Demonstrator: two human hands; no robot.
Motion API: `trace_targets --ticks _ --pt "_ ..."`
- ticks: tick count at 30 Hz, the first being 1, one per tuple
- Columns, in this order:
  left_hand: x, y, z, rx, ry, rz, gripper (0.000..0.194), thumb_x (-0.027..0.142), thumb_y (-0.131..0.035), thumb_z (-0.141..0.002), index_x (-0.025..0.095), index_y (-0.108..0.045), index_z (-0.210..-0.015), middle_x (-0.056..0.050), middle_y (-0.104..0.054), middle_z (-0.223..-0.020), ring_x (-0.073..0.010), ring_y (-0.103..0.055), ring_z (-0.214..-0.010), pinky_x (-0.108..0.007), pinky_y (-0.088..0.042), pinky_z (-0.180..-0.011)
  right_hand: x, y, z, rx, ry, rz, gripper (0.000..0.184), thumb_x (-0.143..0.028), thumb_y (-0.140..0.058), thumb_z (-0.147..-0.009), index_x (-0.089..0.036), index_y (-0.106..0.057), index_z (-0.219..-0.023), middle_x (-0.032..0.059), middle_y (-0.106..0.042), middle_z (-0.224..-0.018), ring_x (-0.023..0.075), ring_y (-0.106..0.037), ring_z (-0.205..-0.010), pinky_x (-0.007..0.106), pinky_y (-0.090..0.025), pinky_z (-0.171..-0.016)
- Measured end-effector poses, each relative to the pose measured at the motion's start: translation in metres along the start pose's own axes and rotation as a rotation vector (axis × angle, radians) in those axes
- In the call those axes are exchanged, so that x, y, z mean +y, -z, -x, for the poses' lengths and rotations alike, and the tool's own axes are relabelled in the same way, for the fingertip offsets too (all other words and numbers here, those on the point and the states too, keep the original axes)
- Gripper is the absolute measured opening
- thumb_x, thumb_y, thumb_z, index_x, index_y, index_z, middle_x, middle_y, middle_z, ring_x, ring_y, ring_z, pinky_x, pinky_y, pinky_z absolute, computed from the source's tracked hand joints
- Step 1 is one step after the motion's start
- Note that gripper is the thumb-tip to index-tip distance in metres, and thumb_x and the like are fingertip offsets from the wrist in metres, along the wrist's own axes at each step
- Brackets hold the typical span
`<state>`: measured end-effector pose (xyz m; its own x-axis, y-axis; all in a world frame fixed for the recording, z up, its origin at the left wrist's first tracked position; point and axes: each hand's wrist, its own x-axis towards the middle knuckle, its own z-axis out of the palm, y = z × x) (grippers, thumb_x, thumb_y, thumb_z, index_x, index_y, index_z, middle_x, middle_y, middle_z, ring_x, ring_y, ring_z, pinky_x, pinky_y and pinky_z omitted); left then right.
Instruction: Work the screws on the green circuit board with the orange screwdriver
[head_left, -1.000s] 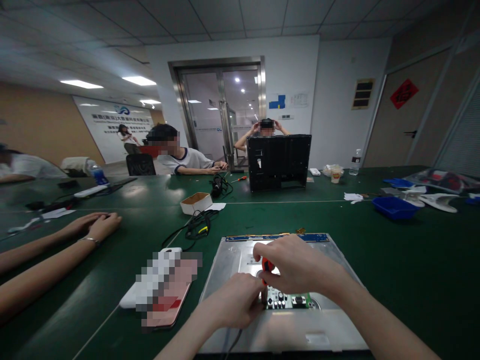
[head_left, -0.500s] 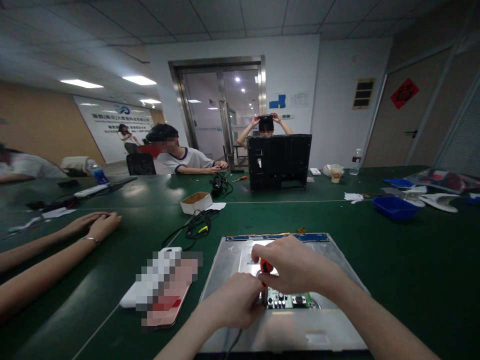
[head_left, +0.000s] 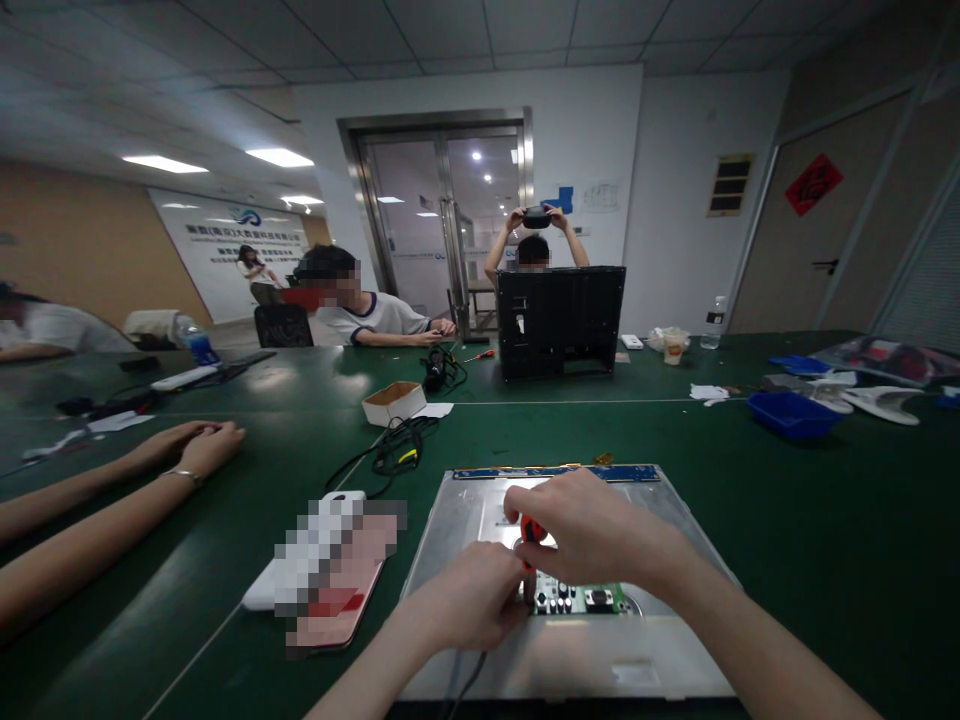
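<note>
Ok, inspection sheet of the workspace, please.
Surface: dark green tabletop, pale lines.
Job's things: flat silver metal panel bearing green circuit board; orange and black tool handle.
Clutter: flat white slab, pink slab, white cardboard box, blue plastic tray.
Fingers: right fingers hold handle; left fingers near its lower end, contact hidden.
Cables: yellow-marked black cable near box; thin dark cable over panel.
Surroundings: upright black casing; person behind holding black device overhead.

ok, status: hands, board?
Right hand grips orange-handled tool. Left hand near its lower end. Green circuit board on metal panel, partly hidden by hands.
</note>
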<state>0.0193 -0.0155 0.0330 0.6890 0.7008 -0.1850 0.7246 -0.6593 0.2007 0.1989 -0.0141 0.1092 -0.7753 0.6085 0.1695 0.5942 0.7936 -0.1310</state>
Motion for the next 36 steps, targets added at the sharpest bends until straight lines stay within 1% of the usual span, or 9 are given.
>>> trace_targets --ticks 4,8,14,17,22,26,31,36 --pt "-0.0007 0.0003 -0.0003 -0.009 -0.004 0.019 0.010 0.013 -0.057 -0.074 0.019 -0.064 -0.078 -0.004 -0.068 -0.076 -0.0207 -0.062 -0.067 -0.025 -0.042 -0.056 -0.0011 0.0000 0.0001 0.011 0.008 0.012 0.022 -0.031 -0.056 -0.086 -0.021 -0.057 -0.106 0.0023 -0.072 -0.084 0.0203 -0.065 -0.075 0.028 -0.031 -0.058" --pt "0.0000 0.0008 -0.0007 0.002 -0.018 0.006 0.012 0.010 -0.056 -0.074 0.019 -0.064 -0.078 -0.004 -0.068 -0.076 -0.0203 -0.062 -0.066 -0.025 -0.041 -0.056 -0.0006 0.0000 -0.0001 0.008 0.002 0.022 0.022 -0.032 -0.055 -0.087 -0.021 -0.057 -0.106 0.0026 -0.072 -0.085 0.0204 -0.065 -0.076 0.028 -0.030 -0.058" --pt "0.0029 0.0048 -0.0007 -0.020 -0.002 0.011 0.011 0.012 -0.058 -0.074 0.019 -0.065 -0.079 -0.003 -0.069 -0.079 -0.0218 -0.063 -0.070 -0.026 -0.042 -0.057 -0.0028 0.0013 -0.0007 -0.004 -0.001 0.026 0.021 -0.032 -0.058 -0.086 -0.021 -0.057 -0.103 0.0028 -0.072 -0.085 0.0202 -0.065 -0.075 0.028 -0.028 -0.056" --pt "0.0012 0.0047 -0.0003 -0.010 -0.012 0.014 0.012 0.012 -0.057 -0.075 0.019 -0.066 -0.079 -0.003 -0.070 -0.080 -0.0220 -0.064 -0.071 -0.026 -0.042 -0.057 -0.0034 0.0012 -0.0004 -0.002 0.001 0.022 0.020 -0.032 -0.057 -0.086 -0.021 -0.057 -0.103 0.0029 -0.072 -0.085 0.0195 -0.065 -0.075 0.028 -0.026 -0.055" --pt "-0.0027 0.0014 0.0000 0.018 -0.023 0.029 0.012 0.015 -0.059 -0.076 0.019 -0.067 -0.085 -0.006 -0.071 -0.091 -0.0262 -0.065 -0.081 -0.029 -0.045 -0.064 -0.0026 -0.0003 0.0005 0.005 0.038 -0.023 0.022 -0.028 -0.058 -0.082 -0.020 -0.057 -0.103 0.0030 -0.071 -0.088 0.0184 -0.063 -0.075 0.027 -0.026 -0.055" --pt "-0.0023 0.0005 0.0000 0.029 -0.002 0.026 0.010 0.016 -0.059 -0.076 0.019 -0.066 -0.083 -0.007 -0.071 -0.089 -0.0263 -0.065 -0.081 -0.029 -0.046 -0.065 -0.0025 -0.0024 -0.0005 0.013 0.065 -0.026 0.021 -0.022 -0.057 -0.080 -0.020 -0.057 -0.101 0.0030 -0.070 -0.089 0.0167 -0.061 -0.073 0.026 -0.026 -0.054" --pt "-0.0012 0.0016 0.0005 0.028 -0.008 0.000 0.012 0.014 -0.057 -0.077 0.019 -0.066 -0.082 -0.005 -0.071 -0.083 -0.0238 -0.065 -0.075 -0.026 -0.043 -0.059 -0.0021 -0.0036 -0.0021 0.037 0.032 -0.019 0.019 -0.026 -0.059 -0.081 -0.019 -0.057 -0.099 0.0021 -0.071 -0.084 0.0170 -0.061 -0.072 0.027 -0.026 -0.055" --pt "-0.0017 0.0017 0.0002 0.022 -0.014 -0.014 0.013 0.013 -0.057 -0.075 0.019 -0.067 -0.080 -0.004 -0.071 -0.081 -0.0232 -0.065 -0.074 -0.026 -0.041 -0.057 -0.0012 -0.0044 -0.0020 0.060 0.012 0.012 0.018 -0.029 -0.060 -0.082 -0.020 -0.058 -0.098 0.0015 -0.071 -0.081 0.0173 -0.062 -0.070 0.028 -0.024 -0.054"
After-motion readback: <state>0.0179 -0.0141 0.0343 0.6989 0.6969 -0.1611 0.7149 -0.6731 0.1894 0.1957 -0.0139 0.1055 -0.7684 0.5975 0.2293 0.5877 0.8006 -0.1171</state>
